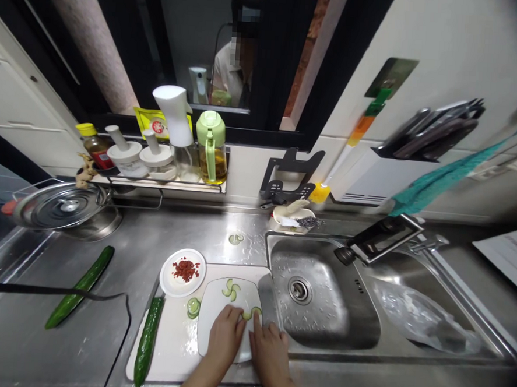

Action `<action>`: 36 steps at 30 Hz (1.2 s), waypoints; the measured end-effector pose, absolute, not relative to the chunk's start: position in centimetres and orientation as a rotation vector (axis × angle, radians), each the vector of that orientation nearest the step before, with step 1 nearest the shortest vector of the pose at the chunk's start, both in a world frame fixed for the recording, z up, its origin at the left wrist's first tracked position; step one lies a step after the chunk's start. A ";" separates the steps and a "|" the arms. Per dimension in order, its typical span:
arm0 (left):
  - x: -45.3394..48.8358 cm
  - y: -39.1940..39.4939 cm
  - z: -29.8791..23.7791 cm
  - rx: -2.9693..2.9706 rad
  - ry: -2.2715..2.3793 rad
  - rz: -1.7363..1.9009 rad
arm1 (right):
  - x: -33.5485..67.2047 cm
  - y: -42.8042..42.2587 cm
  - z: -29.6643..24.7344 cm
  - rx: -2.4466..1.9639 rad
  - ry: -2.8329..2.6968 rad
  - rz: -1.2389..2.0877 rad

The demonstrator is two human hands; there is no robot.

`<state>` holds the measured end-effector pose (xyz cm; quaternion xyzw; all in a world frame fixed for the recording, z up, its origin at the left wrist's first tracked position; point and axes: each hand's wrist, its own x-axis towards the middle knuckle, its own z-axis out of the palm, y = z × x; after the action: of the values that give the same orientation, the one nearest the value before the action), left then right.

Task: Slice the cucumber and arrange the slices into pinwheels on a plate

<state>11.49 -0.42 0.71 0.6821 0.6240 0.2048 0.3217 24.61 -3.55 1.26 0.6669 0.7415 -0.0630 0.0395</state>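
Observation:
A white squarish plate (pixel 217 290) lies on a white cutting board (pixel 172 352). Several curved cucumber slices (pixel 231 290) form a pinwheel near its far edge. My left hand (pixel 226 334) is over the plate, its fingers closed at a pale cucumber slice (pixel 247 315). Beside it, my right hand (pixel 270 349) presses a slice at the plate's right side with its index finger, the other fingers curled. Left of the plate, a small stack of cucumber slices (pixel 193 307) sits on the board. A cucumber (pixel 148 344) lies along the board's left edge.
A white dish (pixel 166 272) of small red pieces overlaps the board's far left corner. Another cucumber (pixel 80 287) lies further left, crossed by a black cable (pixel 103 297). At right is a steel sink (pixel 320 331). Condiment containers and an oil bottle (pixel 211 147) line the back shelf.

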 end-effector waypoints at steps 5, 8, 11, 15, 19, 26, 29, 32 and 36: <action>8.4 -1.1 1.2 1.702 1.709 0.740 | 24.8 -3.8 0.5 2.072 2.284 -0.211; 5.1 -1.4 1.3 1.579 1.860 0.805 | 24.7 -4.1 0.8 2.070 2.325 -0.270; 2.0 -1.4 1.1 1.409 2.048 0.727 | 24.4 -4.5 1.4 2.035 2.398 -0.319; 0.4 -1.0 1.1 1.288 2.192 0.567 | 23.7 -5.0 1.6 2.006 2.458 -0.343; 0.7 -0.4 1.2 1.235 2.214 0.537 | 23.1 -5.3 1.3 1.955 2.509 -0.370; 0.8 0.0 0.8 1.254 2.193 0.568 | 23.1 -5.6 1.0 1.960 2.492 -0.392; 0.8 0.0 0.8 1.246 2.166 0.591 | 23.1 -5.6 1.3 1.943 2.513 -0.408; 0.7 -0.1 0.8 1.216 2.131 0.610 | 22.9 -5.5 1.8 1.948 2.519 -0.425; 0.2 -0.2 0.6 1.125 2.082 0.701 | 22.6 -5.2 2.4 1.970 2.509 -0.514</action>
<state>0.25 -0.21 0.57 0.4302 0.7962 0.2682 0.3302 22.57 -5.17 2.43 0.6091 0.7758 -0.1589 -0.0445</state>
